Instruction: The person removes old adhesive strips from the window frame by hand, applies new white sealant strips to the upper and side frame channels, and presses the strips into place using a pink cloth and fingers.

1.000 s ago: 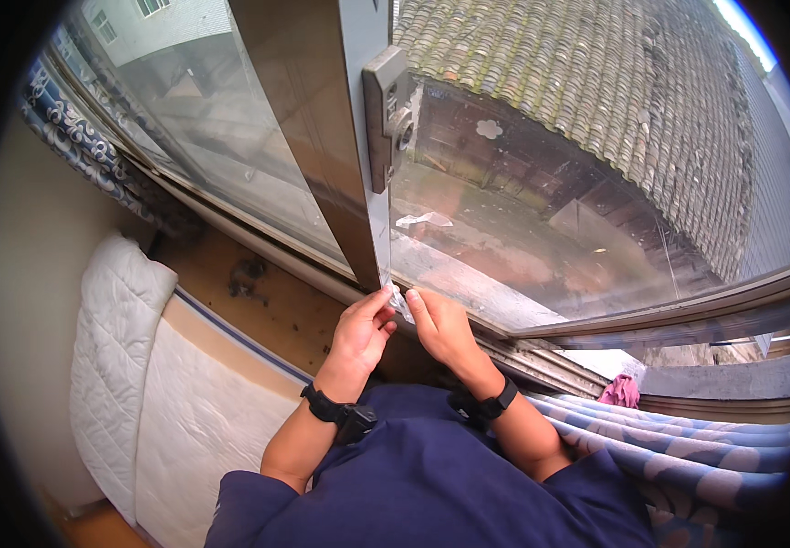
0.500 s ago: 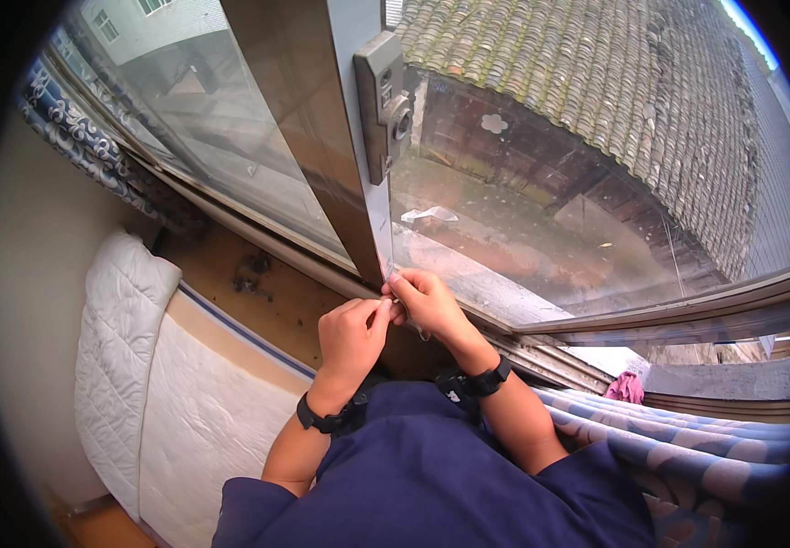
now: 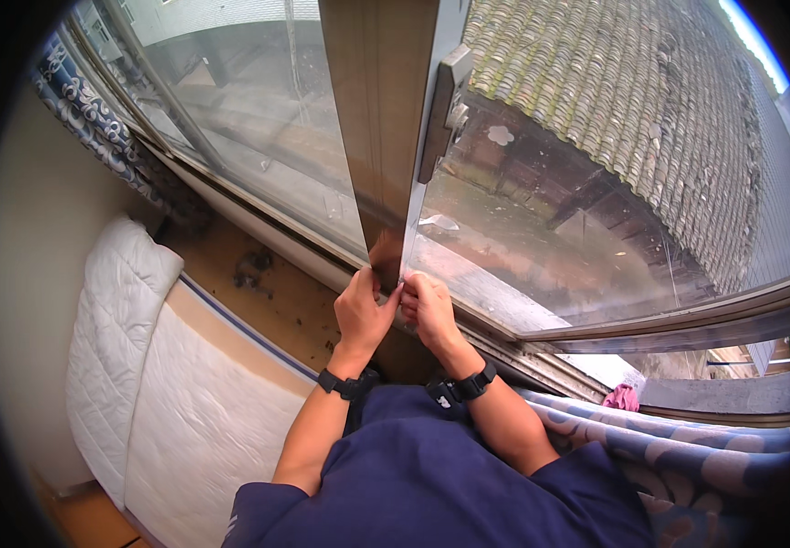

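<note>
Both of my hands are close together at the lower end of a brown metal window sash stile (image 3: 381, 119). My left hand (image 3: 364, 312) is closed, with its thumb reaching toward the stile's inner edge and its fingertips against the metal. Beside it, my right hand (image 3: 429, 309) has its fingers curled in and pinched at that same edge. Whatever lies between the fingertips is too small or hidden to make out. Higher on the stile's edge sits a grey window lock (image 3: 447, 114). A black strap circles each wrist.
A window track (image 3: 541, 365) runs below the glass, with a pink cloth (image 3: 621, 397) on it. Blue patterned curtains (image 3: 94, 119) hang far left, and more blue fabric (image 3: 687, 447) lies at right. A bed with a white quilt (image 3: 121, 301) stands at left. A tiled roof shows outside.
The stile and lock appear farther right in view and turned more edge-on. My left hand has moved up against the stile; my right hand is more upright, with the fingers curled in.
</note>
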Available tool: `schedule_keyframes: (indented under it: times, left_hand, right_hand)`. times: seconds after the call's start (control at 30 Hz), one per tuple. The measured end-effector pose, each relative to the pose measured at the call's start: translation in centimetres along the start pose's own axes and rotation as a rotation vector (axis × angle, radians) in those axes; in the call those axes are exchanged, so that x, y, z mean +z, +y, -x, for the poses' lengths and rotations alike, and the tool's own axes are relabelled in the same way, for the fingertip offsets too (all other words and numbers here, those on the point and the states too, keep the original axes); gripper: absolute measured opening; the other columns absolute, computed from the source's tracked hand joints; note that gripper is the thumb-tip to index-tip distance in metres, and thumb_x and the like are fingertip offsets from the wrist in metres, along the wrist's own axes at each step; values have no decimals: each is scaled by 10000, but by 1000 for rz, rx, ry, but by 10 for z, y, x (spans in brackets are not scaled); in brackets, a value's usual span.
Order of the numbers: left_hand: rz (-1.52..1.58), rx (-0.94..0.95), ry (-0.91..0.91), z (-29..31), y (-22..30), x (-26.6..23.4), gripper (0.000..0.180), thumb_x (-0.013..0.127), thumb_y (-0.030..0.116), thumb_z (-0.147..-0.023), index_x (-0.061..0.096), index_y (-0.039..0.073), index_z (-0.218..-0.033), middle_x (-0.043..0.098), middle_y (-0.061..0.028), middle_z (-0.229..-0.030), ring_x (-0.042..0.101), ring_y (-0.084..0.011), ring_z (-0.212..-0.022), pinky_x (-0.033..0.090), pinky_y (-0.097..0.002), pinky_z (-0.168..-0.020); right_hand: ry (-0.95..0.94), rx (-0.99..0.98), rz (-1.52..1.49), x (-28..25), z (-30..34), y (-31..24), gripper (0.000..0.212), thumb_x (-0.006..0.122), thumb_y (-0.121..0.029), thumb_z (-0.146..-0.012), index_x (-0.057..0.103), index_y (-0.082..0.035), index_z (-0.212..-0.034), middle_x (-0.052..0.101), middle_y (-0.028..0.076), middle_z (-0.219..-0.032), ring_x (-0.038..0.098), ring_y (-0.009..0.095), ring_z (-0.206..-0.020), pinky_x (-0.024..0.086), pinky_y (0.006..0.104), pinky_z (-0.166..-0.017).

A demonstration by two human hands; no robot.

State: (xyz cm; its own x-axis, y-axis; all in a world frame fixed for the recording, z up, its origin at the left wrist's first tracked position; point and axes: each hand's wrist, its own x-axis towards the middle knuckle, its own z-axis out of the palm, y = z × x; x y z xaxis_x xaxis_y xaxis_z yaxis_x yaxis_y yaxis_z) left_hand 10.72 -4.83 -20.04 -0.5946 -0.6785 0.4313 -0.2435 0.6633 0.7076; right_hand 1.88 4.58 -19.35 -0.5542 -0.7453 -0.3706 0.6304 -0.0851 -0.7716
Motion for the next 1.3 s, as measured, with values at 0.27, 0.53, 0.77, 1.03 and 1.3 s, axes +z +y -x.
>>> schedule_keyframes:
  times: [0.27,0.53,0.77,1.03,1.3]
  left_hand:
    - [35,-29,18,-2,-3,-2,342,792,149,-712,473,60,-796,503,-91,-667,539,-330,-591,421,-421,-522]
    - [122,-122,-2,-7,-4,-4,361,807,139,-675,462,54,-741,507,-94,-631,538,-327,-576,419,-409,-513]
    - [135,-138,-2,-11,-11,-6,372,817,141,-674,462,54,-744,508,-92,-628,538,-312,-563,421,-401,-506]
    - [148,-150,6,-15,-22,-7,378,815,180,-677,465,54,-744,511,-88,-622,546,-302,-560,431,-396,-512]
    - [168,-177,2,-21,-26,-13,391,832,194,-663,471,60,-732,514,-78,-615,557,-280,-562,447,-377,-519]
  right_hand:
    - [55,-218,120,8,6,1,256,484,-205,-996,582,-30,-837,570,46,-689,532,116,-548,425,235,-480]
    - [122,-200,69,14,6,4,221,543,-169,-983,657,5,-909,633,62,-920,645,159,-812,559,291,-644]
    - [82,-338,192,17,6,2,198,561,-84,-958,676,48,-866,628,76,-959,664,161,-879,584,316,-719]
    - [88,-384,345,22,11,-10,181,565,-43,-935,669,80,-853,614,101,-1052,686,184,-888,543,323,-887]
    - [15,-345,311,22,13,-20,174,556,-23,-936,672,79,-856,590,87,-1073,678,178,-924,529,311,-885]
